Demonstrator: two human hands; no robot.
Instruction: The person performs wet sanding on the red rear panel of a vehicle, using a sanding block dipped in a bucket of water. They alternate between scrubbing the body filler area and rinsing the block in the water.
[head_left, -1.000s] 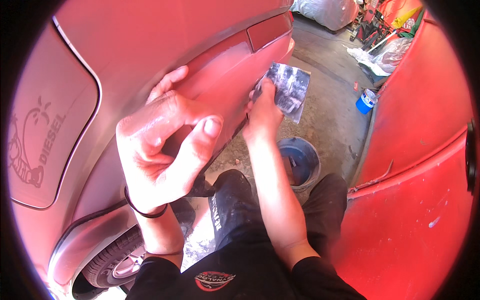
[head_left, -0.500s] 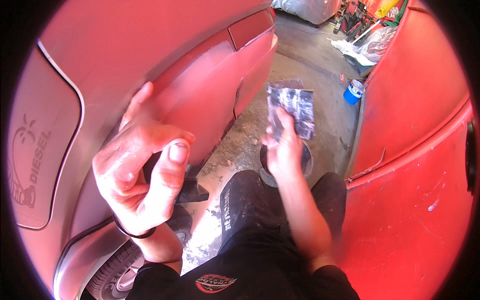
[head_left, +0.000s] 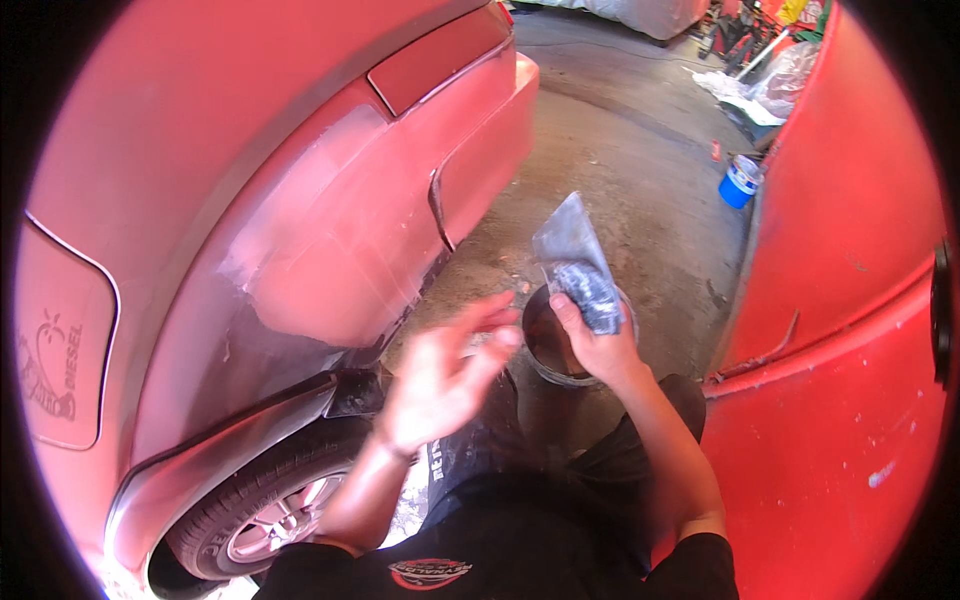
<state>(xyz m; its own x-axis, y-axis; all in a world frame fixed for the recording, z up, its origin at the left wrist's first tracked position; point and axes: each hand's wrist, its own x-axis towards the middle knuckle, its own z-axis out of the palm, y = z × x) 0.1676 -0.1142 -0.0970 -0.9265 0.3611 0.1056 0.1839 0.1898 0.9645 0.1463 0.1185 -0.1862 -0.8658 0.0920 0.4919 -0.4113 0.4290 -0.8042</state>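
The fingers (head_left: pixel 578 312) of the right hand (head_left: pixel 592 338) are curled shut around the lower part of a grey, worn sheet of sandpaper (head_left: pixel 578 262), pinching it against the palm. The sheet stands up and away from the knuckles, its long axis running from the hand up toward a pointed free corner, tilted a little to the person's left. The gripped end looks dark and crumpled, possibly wet, though that is only a guess.

Directly under this hand sits a dark bucket (head_left: pixel 540 345) on the concrete floor (head_left: pixel 620 170); the hand hangs over its far rim, touching or just above it, which I cannot tell.

The left hand (head_left: pixel 440 380) is empty, its fingers (head_left: pixel 490 325) loosely spread and blurred in the air, palm turned toward the right. It lies between the sandpaper and the red car body panel (head_left: pixel 330 250), near the bucket's left side and apart from the panel.

The panel, with a pale, dull sanded patch above the wheel arch, lies to the left of both hands, so the sheet would have to cross leftward over the left hand to meet it. The left hand is the nearer one to that patch. Below it shows the tyre (head_left: pixel 250 520).

To the right stands another red vehicle side (head_left: pixel 850 300), and further off a small blue container (head_left: pixel 741 181) rests on the floor.
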